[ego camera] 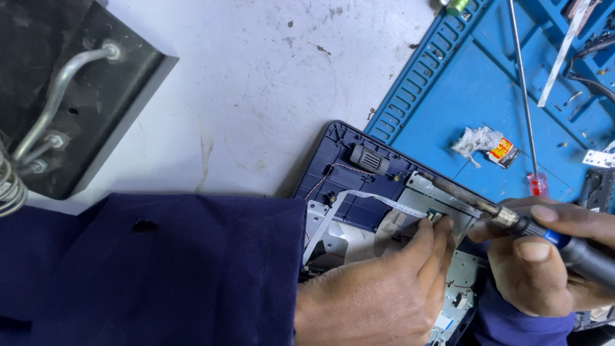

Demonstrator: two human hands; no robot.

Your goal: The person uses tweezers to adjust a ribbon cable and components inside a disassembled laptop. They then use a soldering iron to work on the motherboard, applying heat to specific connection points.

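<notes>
Far left, upper corner: a black metal base (96, 96) carrying a bent grey metal rod (57, 90) bolted at both ends, with a coiled spring (8, 186) at the frame's edge. Below it, a dark blue sleeve (147, 269) with a small hole runs across the lower left and covers the left forearm. Centre: a white worktop (256, 83), scuffed and stained. On it, partly over the edge of the mat, lies an opened dark blue laptop case (339, 173), inside face up, showing a grey cylindrical hinge (369, 159), thin red and black wires (333, 174), a white flat ribbon cable (378, 200) and silver metal plates (448, 205). The left hand (378, 288) rests on the case, fingers held together and flat, fingertips pressing down beside a small connector (435, 214) on the plate; it pinches nothing. Right of centre: a soldering iron (506, 218), its dark tip laid toward the connector, just beside the left fingertips. The right hand (544, 256) is closed around the iron's black and blue handle, thumb on top. Upper right: a blue ridged work mat (461, 96) holding a crumpled paper scrap (477, 141), a small red and yellow wrapper (504, 152), a long thin screwdriver (525, 96) with a red handle, and small loose parts at the far edge.
</notes>
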